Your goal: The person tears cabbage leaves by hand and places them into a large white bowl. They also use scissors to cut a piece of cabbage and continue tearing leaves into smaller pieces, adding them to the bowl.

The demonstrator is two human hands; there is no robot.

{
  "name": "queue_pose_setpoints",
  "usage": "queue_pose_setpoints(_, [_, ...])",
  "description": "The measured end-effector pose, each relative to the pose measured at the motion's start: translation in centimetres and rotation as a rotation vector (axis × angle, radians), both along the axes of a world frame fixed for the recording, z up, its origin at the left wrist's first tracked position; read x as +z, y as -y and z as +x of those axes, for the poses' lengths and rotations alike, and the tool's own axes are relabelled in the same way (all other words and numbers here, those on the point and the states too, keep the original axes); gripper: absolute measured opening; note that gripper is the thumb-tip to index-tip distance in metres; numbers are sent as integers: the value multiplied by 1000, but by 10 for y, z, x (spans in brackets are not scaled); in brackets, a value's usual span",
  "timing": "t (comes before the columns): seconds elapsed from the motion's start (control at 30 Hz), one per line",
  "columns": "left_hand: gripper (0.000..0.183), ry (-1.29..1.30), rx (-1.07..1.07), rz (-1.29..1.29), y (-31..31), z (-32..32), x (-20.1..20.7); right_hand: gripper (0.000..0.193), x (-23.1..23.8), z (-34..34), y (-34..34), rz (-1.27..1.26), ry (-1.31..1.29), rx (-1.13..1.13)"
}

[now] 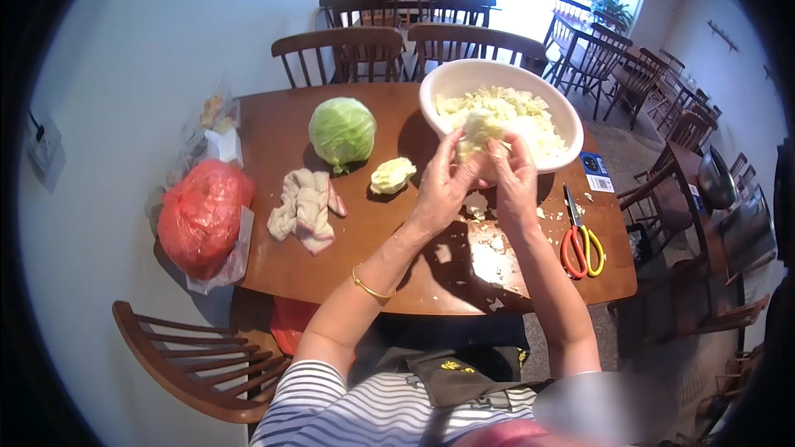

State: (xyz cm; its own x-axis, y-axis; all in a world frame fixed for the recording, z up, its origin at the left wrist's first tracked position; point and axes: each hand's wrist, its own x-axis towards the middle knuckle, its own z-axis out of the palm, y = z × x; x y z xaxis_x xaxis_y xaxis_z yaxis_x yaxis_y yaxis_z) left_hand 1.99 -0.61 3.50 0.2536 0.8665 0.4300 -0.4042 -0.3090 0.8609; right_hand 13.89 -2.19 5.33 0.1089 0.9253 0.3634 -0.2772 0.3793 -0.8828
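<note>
Clock set on the table [277, 116], twelve pointing away from the wearer.

Hands: left hand [448, 186] and right hand [515, 178] close together, fingers pinched on one pale cabbage piece [479, 128] just above the bowl's near rim, toward one o'clock. Whether the fingertips touch each other: cannot tell.

Step in hand, judged from the pose: breaking cabbage up by hand over the white bowl [460, 74]. Next move seems to call for a firm hold with one hand, a pull or twist with the other, kept inside the rim so bits drop in.

Counts:
- Bowl: one, at one o'clock, holding loose torn cabbage [530, 112], pieces too many and overlapped to count.
- Whole green cabbage [342, 131]: one, ten o'clock, intact.
- Small cabbage chunk [392, 175]: one, near the centre, toward eleven, apart from the whole head.
- Crumpled cloth [305, 209]: apparently one, nine o'clock.
- Scissors [582, 240]: one pair, red and yellow handles, four o'clock, lying free.
- Red plastic bag [205, 219]: one, beyond the nine o'clock edge.
- Scraps [494, 261]: many, scattered around five o'clock, uncounted.
</note>
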Motion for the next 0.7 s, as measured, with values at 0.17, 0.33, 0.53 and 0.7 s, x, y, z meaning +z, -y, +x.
queue_pose_setpoints(0.17, [23, 57, 140, 16, -31, -3, 16, 28, 18, 11, -29, 335, 664, -347])
queue_pose_setpoints(0.33, [26, -161, 265, 109, -54, 5, 36, 24, 36, 30, -48, 133, 534, -185])
queue_pose_setpoints(0.53, [26, -179, 165, 37, -77, 15, 29, 19, 26, 44, -66, 98, 394, -89])
queue_pose_setpoints(0.7, [25, 19, -108, -147, -72, 16, 36, 16, 20, 54, -69, 68, 275, 45])
